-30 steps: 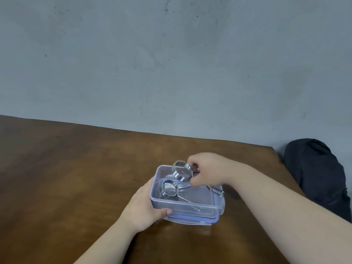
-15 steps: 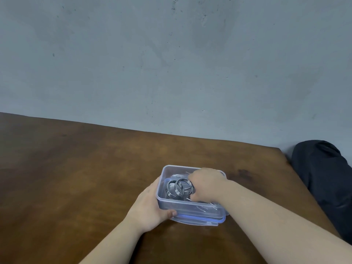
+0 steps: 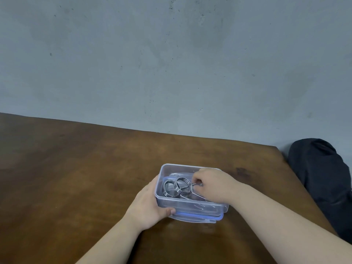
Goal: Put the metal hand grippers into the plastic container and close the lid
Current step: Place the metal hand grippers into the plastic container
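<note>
Head view: brown wooden bench (image 3: pixel 76 178), worn and glossy, set against a bare grey concrete wall (image 3: pixel 171 63). Dark bag (image 3: pixel 323 178) past the bench's right edge. Clear plastic container (image 3: pixel 188 203) sits open on its blue-rimmed lid (image 3: pixel 198 219), near the front. Left hand (image 3: pixel 150 204) clamps the container's near-left corner. Right hand (image 3: pixel 215 184) is inside, fingers pinched on a wire arm of the metal hand grippers (image 3: pixel 177 187); both coils lie in the container.
</note>
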